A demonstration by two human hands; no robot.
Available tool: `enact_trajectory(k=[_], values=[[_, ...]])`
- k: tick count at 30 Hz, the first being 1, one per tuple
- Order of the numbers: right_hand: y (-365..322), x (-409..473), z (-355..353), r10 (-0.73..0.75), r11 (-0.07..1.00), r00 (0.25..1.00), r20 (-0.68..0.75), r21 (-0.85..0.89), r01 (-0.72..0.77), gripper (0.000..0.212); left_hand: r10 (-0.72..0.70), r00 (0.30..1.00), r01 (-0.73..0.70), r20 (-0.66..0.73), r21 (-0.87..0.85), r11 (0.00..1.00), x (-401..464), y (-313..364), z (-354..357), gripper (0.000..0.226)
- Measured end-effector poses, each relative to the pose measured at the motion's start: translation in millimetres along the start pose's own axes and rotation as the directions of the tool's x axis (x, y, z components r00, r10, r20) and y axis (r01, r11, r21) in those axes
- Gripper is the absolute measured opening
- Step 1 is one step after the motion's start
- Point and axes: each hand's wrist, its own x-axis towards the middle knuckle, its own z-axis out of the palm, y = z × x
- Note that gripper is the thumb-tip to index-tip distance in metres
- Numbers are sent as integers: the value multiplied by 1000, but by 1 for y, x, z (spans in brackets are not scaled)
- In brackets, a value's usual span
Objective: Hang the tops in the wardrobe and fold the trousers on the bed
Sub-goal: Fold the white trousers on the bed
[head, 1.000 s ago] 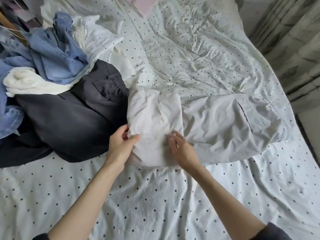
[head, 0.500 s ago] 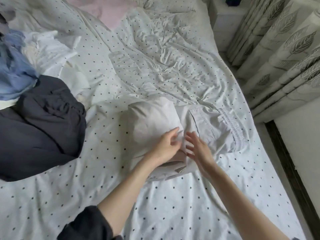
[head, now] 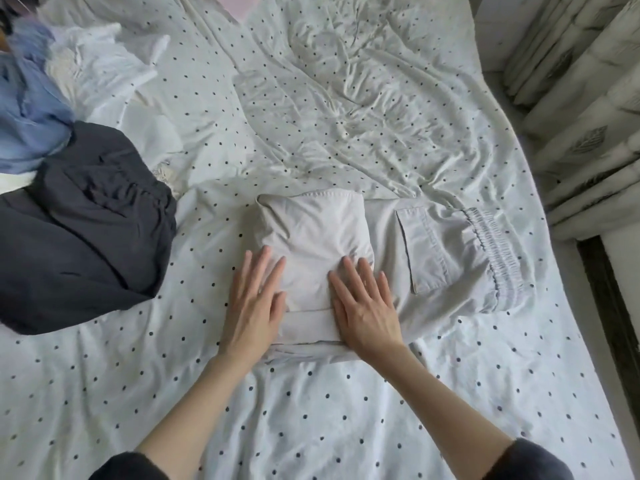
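Now both hands, left hand (head: 254,308) and right hand (head: 365,306), press flat-fingered on the trousers (head: 311,233).

Trousers (head: 433,251): matt beige woven cloth. Bedsheet (head: 346,410): soft, creased dotted cotton.

Trousers (head: 433,251) mid-bed (head: 346,427), folded part left, waistband right. Left hand (head: 254,303) and right hand (head: 367,306) flat on folded part. Clothes pile (head: 79,188) far left. Curtain (head: 585,109) right of bed.
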Motion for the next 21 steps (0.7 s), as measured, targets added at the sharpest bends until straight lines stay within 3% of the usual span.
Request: enact_trajectory(k=[2, 4, 5, 6, 7, 9, 12, 16, 18, 21], values=[[-1, 5, -3, -14, 1000, 999, -52, 5, 14, 44, -277, 960, 262, -33, -239, 935, 2, -5, -6, 56], [-3, 12, -7, -53, 998, 998, -24, 22, 53, 51, -561, 817, 546, 135, -497, 675, 10, -9, -12, 45], [-5, 15, -8, -68, 997, 998, -5, 35, 68, 53, -600, 747, 636, 285, -570, 520, 14, -11, -15, 32], [-8, 17, -9, -81, 996, 997, 11, 43, 80, 53, -581, 717, 679, 386, -577, 454, 15, -12, -18, 21], [-10, 18, -10, -83, 996, 996, 25, 46, 82, 54, -552, 713, 691, 432, -568, 448, 18, -10, -19, 16], [-20, 17, -8, -65, 996, 997, 43, 61, 62, 54, -545, 723, 684, 424, -547, 482, 19, -6, -25, 22], [-29, 14, -3, -6, 998, 993, 114, 56, 0, 55, -556, 786, 613, 271, -462, 641, 22, 4, -38, 25], [-53, 20, -7, -13, 934, 993, 118, 356, -30, 56, -506, 860, 503, 59, -256, 826, 26, 17, -75, 43], [-68, 26, -15, -13, 779, 993, 115, 624, -62, 54, -445, 895, 437, -38, -127, 891, 31, 28, -98, 45], [-66, 30, -32, 34, 481, 983, 183, 859, -176, 44, -327, 945, 328, -31, 77, 941, 41, 58, -117, 45]])
